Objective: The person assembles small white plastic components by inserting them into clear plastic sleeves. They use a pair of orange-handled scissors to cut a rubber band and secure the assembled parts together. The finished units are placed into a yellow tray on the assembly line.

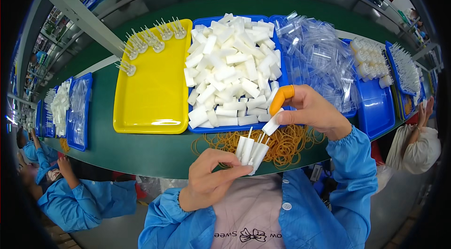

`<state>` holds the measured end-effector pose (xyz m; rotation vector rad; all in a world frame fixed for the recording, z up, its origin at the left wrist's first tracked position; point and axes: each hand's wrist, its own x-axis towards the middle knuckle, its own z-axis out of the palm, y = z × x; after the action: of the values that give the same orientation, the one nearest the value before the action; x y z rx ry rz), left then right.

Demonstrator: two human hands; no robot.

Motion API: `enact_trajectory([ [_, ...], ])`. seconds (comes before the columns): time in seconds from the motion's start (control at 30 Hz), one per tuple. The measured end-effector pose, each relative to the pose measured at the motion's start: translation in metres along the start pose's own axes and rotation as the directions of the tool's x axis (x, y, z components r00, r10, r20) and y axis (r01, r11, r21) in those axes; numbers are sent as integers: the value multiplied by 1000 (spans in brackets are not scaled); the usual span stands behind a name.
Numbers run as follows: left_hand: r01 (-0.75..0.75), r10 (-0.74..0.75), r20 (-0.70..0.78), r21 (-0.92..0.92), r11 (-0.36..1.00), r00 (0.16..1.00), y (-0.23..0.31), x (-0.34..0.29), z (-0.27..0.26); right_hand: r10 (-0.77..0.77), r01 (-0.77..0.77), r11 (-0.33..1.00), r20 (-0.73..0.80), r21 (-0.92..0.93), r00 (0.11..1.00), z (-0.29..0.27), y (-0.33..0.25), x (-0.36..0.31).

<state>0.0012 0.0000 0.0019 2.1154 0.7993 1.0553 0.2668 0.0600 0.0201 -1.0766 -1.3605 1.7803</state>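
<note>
My left hand (211, 181), low in the middle, is closed on the base of a clear pronged part (257, 145), its thin prongs pointing up. White foam pieces (245, 150) sit around some of the prongs. Above it my right hand (307, 110), with an orange finger cot (283, 97) on one finger, pinches a white foam block (272, 123) between thumb and finger. This block is tilted, its lower end at the tip of a prong; I cannot tell if the prong is inside it. The part's base is mostly hidden by my left fingers.
A heap of white foam blocks (230, 68) fills a blue tray. To its left, a yellow tray (152, 103) has several pronged parts (152, 39) along its far side. Tan rubber bands (286, 150) lie in front. Clear plastic pieces (319, 61) fill the right tray. Co-workers sit either side.
</note>
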Motion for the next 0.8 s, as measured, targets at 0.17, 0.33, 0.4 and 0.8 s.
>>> enact_trajectory([
  [0.17, -17, 17, 24, -7, 1000, 1000, 0, 1, -1, -23, 27, 995, 45, -93, 999, 4, -2, -2],
  [0.33, -19, 18, 29, 2, 1000, 999, -1, 0, 0, -16, 25, 989, 61, -144, 998, 21, -7, -8],
  [0.4, -19, 19, 25, 5, 1000, 1000, -1, 0, 0, -33, 51, 966, 75, -255, 997, 30, -7, -11],
  [0.8, -8, -4, -148, -78, 997, 989, 0, 6, 8, -126, 97, 958, -95, -269, 987, 64, 2, -34],
])
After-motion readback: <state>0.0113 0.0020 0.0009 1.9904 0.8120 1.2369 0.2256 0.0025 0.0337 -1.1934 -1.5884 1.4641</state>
